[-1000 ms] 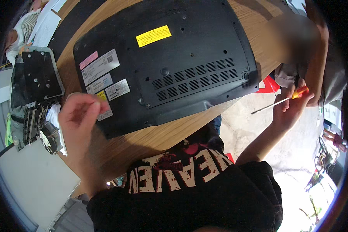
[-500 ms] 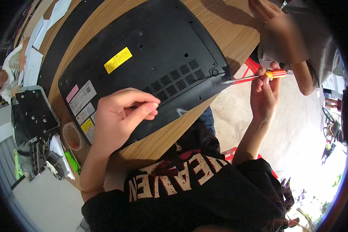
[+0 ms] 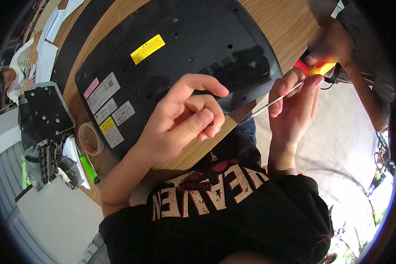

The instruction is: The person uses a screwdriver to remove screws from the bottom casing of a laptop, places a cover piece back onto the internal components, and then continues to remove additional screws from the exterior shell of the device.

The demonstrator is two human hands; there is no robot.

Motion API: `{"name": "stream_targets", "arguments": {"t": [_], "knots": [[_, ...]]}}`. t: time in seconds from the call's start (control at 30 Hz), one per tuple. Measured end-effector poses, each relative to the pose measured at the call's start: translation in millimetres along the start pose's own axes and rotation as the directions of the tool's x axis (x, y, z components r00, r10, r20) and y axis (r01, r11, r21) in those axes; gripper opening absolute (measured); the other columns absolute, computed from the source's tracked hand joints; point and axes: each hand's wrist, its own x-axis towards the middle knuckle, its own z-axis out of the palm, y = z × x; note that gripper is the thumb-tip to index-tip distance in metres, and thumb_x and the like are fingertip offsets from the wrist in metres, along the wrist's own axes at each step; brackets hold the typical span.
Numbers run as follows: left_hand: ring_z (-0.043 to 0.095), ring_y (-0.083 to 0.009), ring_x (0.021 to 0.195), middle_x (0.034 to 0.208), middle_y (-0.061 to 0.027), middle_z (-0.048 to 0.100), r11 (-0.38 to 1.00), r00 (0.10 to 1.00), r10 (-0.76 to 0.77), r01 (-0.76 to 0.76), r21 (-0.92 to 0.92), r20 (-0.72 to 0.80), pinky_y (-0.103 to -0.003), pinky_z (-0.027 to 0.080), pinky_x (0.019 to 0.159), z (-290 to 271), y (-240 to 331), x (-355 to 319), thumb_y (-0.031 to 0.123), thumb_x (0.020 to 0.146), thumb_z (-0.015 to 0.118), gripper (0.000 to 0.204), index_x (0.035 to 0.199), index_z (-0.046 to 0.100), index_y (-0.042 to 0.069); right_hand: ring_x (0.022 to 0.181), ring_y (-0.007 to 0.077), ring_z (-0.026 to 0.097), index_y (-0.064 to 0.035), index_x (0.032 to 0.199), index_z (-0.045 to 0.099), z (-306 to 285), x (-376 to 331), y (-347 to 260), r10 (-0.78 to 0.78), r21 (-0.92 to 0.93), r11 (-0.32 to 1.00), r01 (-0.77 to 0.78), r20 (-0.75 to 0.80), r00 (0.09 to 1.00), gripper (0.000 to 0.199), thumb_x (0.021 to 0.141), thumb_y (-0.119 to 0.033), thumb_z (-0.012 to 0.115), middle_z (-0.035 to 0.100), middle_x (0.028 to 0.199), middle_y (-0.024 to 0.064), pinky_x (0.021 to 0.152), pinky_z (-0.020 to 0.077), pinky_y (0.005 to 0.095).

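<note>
A black laptop [image 3: 202, 31] lies upside down on the wooden table, its vented base, screw holes and stickers facing up. Over its near edge is my left hand [image 3: 180, 119], with the index finger bent out and the other fingers curled in against the thumb. Anything small pinched there is too hidden to name. Right of the laptop, my right hand [image 3: 295, 101] grips a screwdriver [image 3: 323, 69] by its yellow and red handle. Its metal shaft slants down to the left, and the tip is near the table edge below the laptop corner.
On the left are a clear plastic tub [image 3: 91, 138], a green-handled tool [image 3: 89, 169], a black panel [image 3: 46, 114] and loose parts. Papers [image 3: 46, 61] lie behind them, near another person [image 3: 22, 66]. A second person [image 3: 369, 79] is at the upper right, close to my right hand.
My left hand has shifted right, and its index finger has lifted away from the thumb. The screwdriver tip has swung from beside the laptop corner down toward me.
</note>
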Motion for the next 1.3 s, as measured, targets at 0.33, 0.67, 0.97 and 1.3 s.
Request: {"name": "stream_targets", "arguments": {"t": [0.33, 0.67, 0.97, 1.3], "knots": [[0.038, -0.0072, 0.061, 0.071, -0.0011, 0.039, 0.993, 0.996, -0.074, 0.069, -0.100, -0.041, -0.022, 0.032, 0.055, 6, -5, -5, 0.004, 0.097, 0.042, 0.020, 0.117, 0.037, 0.007, 0.045, 0.0253, 0.057, -0.0108, 0.121, 0.026, 15, -11, 9, 0.026, -0.011, 1.000, -0.025, 0.077, 0.997, 0.029, 0.103, -0.033, 0.024, 0.057, 0.075, 0.0204, 0.044, 0.0521, 0.0296], [0.038, -0.0063, 0.061, 0.071, -0.0034, 0.044, 0.990, 0.983, -0.140, 0.143, 0.017, -0.121, -0.022, 0.032, 0.055, 9, -4, -5, 0.000, 0.096, 0.041, 0.015, 0.110, 0.038, 0.004, 0.046, 0.0200, 0.058, -0.0073, 0.117, 0.027, 13, -16, 5, -0.109, -0.233, 0.963, 0.136, 0.126, 0.986, 0.034, 0.102, -0.038, 0.026, 0.056, 0.072, 0.0156, 0.043, 0.0506, 0.0253], [0.052, -0.0031, 0.065, 0.076, -0.0023, 0.058, 0.957, 0.971, -0.151, 0.191, 0.220, -0.186, -0.016, 0.040, 0.059, 0, -1, -6, 0.001, 0.093, 0.048, 0.011, 0.105, 0.050, 0.003, 0.054, 0.0255, 0.064, -0.0061, 0.116, 0.027, -1, -4, -4, -0.107, -0.336, 0.903, 0.268, 0.427, 0.898, 0.031, 0.102, -0.033, 0.029, 0.062, 0.076, 0.0208, 0.056, 0.0567, 0.0308], [0.055, -0.0046, 0.067, 0.073, -0.0039, 0.060, 0.938, 0.961, -0.130, 0.199, 0.285, -0.244, -0.018, 0.045, 0.061, 6, 1, -3, 0.001, 0.093, 0.049, 0.010, 0.102, 0.052, 0.001, 0.055, 0.0244, 0.066, -0.0075, 0.106, 0.034, -4, -7, -10, -0.068, -0.452, 0.840, 0.301, 0.463, 0.884, 0.027, 0.100, -0.034, 0.037, 0.063, 0.072, 0.0203, 0.053, 0.0556, 0.0284]]}}
